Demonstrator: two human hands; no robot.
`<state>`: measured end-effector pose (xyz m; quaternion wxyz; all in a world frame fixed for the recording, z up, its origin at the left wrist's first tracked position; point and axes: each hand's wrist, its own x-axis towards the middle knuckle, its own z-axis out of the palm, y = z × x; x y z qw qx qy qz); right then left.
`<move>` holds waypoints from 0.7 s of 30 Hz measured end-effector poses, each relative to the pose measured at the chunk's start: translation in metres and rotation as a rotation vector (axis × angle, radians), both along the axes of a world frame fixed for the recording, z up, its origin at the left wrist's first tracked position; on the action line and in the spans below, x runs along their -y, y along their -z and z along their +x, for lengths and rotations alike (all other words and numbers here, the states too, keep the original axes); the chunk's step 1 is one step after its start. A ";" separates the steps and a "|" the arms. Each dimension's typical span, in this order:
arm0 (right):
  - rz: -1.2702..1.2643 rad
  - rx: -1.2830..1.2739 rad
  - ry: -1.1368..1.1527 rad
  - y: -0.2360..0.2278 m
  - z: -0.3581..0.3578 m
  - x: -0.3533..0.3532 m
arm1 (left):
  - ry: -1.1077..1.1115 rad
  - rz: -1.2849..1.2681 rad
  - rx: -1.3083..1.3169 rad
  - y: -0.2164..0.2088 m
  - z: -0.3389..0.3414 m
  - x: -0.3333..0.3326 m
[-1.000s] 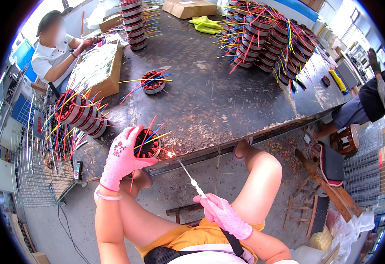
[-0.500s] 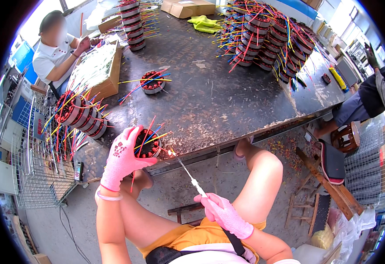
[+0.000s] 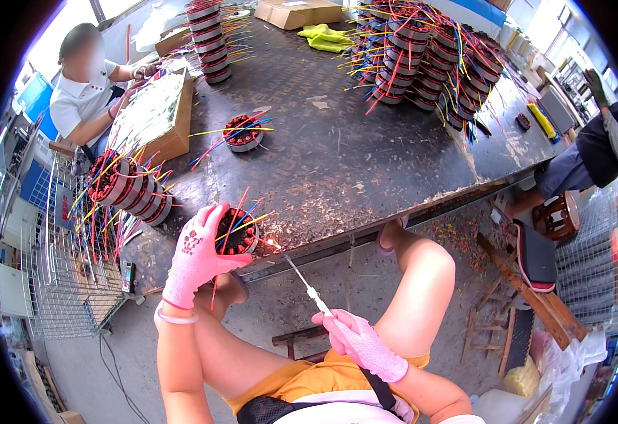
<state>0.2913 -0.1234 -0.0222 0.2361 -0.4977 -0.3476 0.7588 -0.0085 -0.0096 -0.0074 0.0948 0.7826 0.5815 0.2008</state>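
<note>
While left hand (image 3: 201, 249) in knit pink glove clasps round, wire-sprouting motor ring (image 3: 239, 244) at edge of scuffed table (image 3: 309, 155), right hand (image 3: 363, 346) grips slim metal-stemmed lighter (image 3: 312, 292), flame (image 3: 274, 244) glowing.

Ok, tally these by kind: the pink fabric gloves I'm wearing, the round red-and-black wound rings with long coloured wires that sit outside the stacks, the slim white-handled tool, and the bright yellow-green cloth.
Pink fabric gloves: 2
Red-and-black wound rings: 2
Slim white-handled tool: 1
Bright yellow-green cloth: 1
Total: 6
</note>
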 end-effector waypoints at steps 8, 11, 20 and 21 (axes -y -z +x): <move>-0.006 -0.001 0.011 0.000 0.001 0.001 | -0.011 -0.028 -0.001 -0.001 0.000 0.001; -0.020 -0.018 0.022 -0.001 0.000 0.001 | -0.011 -0.013 -0.004 0.000 -0.001 0.001; -0.022 -0.025 0.032 -0.001 0.001 0.001 | -0.009 -0.017 0.013 0.001 -0.002 0.001; -0.027 -0.042 0.051 -0.001 0.001 0.002 | -0.006 -0.020 0.020 0.001 -0.001 0.000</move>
